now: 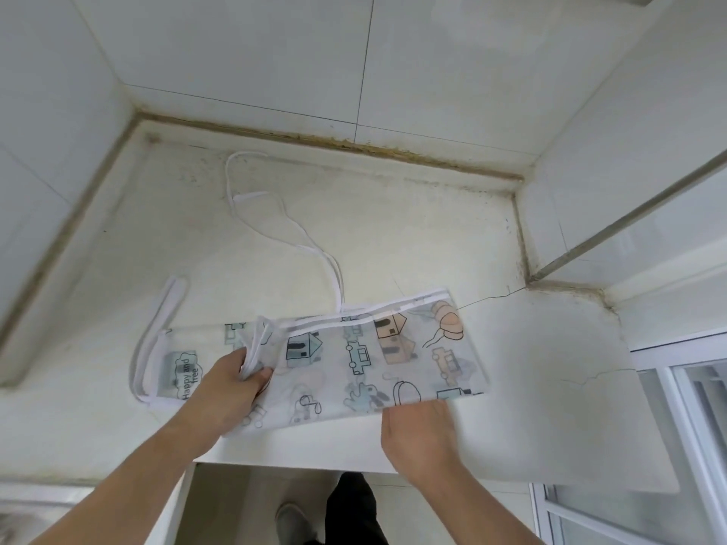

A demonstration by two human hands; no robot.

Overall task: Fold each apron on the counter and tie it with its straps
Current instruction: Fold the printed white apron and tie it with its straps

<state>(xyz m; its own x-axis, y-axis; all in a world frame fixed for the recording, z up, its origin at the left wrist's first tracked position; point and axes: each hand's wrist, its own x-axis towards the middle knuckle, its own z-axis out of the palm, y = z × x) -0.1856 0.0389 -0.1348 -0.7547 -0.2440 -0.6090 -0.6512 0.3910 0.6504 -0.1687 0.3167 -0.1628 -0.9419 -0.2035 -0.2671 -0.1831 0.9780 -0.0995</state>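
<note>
- Apron (pixel 354 356): thin, semi-translucent sheet printed with houses, cars and animals, edged in white binding; lies folded into a long band across the near part of the bench (pixel 393 238), its near edge close to the bench's front lip.
- Handling, judged: very light, limp, probably slick; folds are likely to slide or spring open unless pressed flat. The bound edges and fold corners look like the firmest places to take hold.
- Left hand (pixel 232 383): the grip is closed, fingers and thumb pinching a gathered bunch of layers at the band's left-of-middle; the printed end reading "Happy and free" lies flat beyond it to the left.
- Right hand (pixel 421 426): at the near right edge of the apron, blurred; fingers seem to reach under the sheet, but whether this grip is closed on it cannot be told.
- Waist straps (pixel 275 214): white tapes trailing loose from the far edge toward the back wall, well apart from both hands.
- Neck loop (pixel 157 332): white band curving off the left end, flat on the bench.
</note>
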